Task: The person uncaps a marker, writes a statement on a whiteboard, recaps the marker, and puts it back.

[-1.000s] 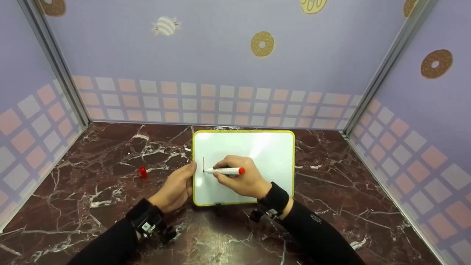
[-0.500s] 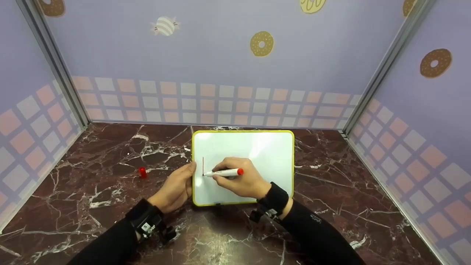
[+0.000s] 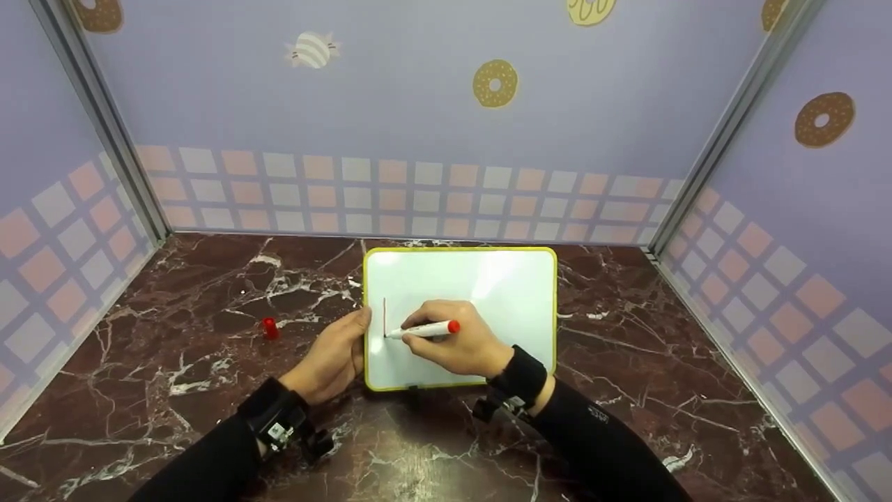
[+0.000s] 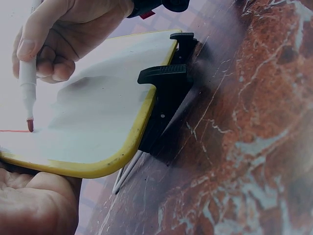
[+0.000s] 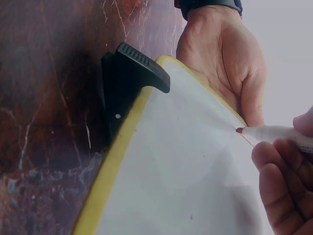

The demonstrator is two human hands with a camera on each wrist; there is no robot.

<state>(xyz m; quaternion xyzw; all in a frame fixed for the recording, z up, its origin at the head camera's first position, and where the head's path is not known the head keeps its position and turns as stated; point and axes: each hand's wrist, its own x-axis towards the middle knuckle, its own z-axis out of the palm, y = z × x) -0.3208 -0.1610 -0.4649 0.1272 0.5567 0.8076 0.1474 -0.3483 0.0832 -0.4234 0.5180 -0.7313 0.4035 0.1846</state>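
A whiteboard (image 3: pixel 516 300) with a yellow rim leans back on the table. My left hand (image 3: pixel 331 359) grips its left edge, thumb along the rim; the other fingers are mostly hidden behind it. In my right hand (image 3: pixel 456 341) I pinch a white marker (image 3: pixel 428 329) with a red end. The marker's red tip (image 4: pixel 30 125) touches the white surface at the foot of a thin, upright red line (image 3: pixel 384 317) near the board's left side. A red marker cap (image 3: pixel 270 328) rests on the table, left of my left hand.
Black clips (image 4: pixel 164 76) hold the board's lower edge, and a thin white wire leg (image 4: pixel 127 172) shows beneath. The dark marbled table (image 3: pixel 174 335) meets patterned panels (image 3: pixel 418 125) at the back and both sides, with metal posts (image 3: pixel 739 125) at the corners.
My right hand and the marker have moved slightly down the board, and the red line has grown longer downward. The left hand, the board and the cap stay put.
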